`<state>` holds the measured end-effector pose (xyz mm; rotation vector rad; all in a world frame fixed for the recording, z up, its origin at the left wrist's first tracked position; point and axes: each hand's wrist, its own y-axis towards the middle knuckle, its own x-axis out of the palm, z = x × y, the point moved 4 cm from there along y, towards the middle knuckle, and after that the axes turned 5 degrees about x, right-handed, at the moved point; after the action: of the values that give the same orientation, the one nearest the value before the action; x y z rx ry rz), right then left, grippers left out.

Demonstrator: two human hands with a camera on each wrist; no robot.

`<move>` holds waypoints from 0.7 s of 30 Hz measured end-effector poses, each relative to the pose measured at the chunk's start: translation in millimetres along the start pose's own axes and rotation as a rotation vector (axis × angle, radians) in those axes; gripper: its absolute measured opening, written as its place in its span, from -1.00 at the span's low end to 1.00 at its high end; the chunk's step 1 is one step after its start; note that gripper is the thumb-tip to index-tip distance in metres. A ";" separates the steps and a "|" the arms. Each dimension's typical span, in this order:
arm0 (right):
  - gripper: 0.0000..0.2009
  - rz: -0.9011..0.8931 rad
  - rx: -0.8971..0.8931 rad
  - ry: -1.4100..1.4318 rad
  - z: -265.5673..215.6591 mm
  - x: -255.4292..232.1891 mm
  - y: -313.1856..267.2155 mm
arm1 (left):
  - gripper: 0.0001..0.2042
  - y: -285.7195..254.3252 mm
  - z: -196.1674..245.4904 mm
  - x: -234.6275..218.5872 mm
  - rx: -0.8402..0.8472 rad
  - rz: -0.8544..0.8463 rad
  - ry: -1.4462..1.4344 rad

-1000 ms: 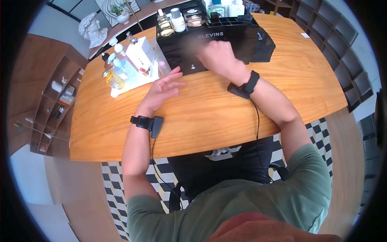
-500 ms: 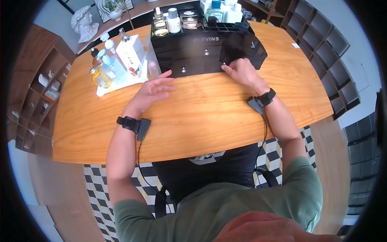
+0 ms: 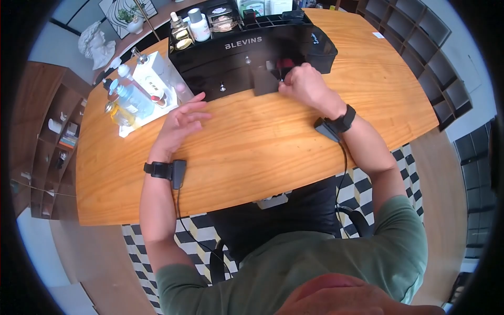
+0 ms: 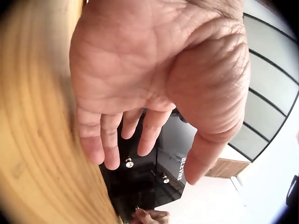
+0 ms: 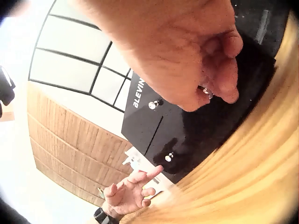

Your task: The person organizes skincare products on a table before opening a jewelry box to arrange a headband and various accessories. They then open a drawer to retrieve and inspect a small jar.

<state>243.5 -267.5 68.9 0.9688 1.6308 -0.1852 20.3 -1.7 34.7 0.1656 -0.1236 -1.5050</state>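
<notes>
A black cosmetics organizer (image 3: 210, 71) lettered BLEVINS stands at the back of the table. My right hand (image 3: 310, 92) pinches the small silver knob (image 5: 205, 91) of its lower right drawer (image 3: 266, 84). That drawer sticks out from the front, and something dark red (image 3: 286, 63) shows behind its front panel. In the head view, the left hand (image 3: 181, 125) hovers over the wood, left of the organizer, fingers loosely spread and holding nothing. Two further knobs are on the front: a lower left knob (image 3: 222, 87) and an upper knob (image 3: 248, 60).
Left of the organizer, a white tray (image 3: 126, 131) carries pump bottles, a white box-shaped dispenser (image 3: 149, 76) and a yellow bottle (image 3: 119, 114). A dropper bottle (image 3: 181, 34) and a white bottle (image 3: 198, 26) stand on the organizer's top. A black case (image 3: 321, 52) sits against its right side.
My right hand has come from the upper front down to the lower right knob, and the drawer has slid out towards me. The left hand stays nearly in place.
</notes>
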 end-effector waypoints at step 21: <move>-0.77 -0.322 -0.451 0.052 -30.6 -73.0 -41.4 | -0.46 -0.3 -5.6 -10.5 -0.006 0.050 -0.012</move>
<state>191.9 -311.7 127.0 0.3691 1.7690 -0.0053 20.4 8.9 29.3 0.1477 -0.1320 -1.4567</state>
